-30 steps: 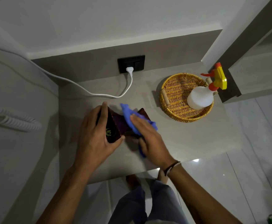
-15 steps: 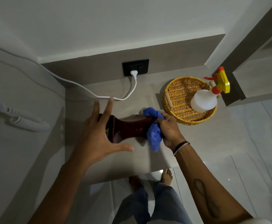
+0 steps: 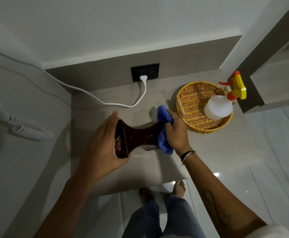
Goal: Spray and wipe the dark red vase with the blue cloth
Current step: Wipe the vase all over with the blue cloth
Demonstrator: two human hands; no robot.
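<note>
The dark red vase is held sideways just above the grey shelf, its flared end with a flower motif facing left. My left hand grips that flared left end, fingers over the top and thumb under it. My right hand presses the bunched blue cloth against the vase's right end, which the cloth hides. The white spray bottle with a yellow and orange trigger head stands in the wicker basket at the right.
A white cable runs from the black wall socket across the back of the shelf. A coiled white cord hangs at the left wall. The shelf's front edge is near my legs and bare feet on the tiled floor.
The vase has turned from under both hands to lying sideways between them. My right hand and cloth moved from its middle to its right end; my left hand closed on the left end.
</note>
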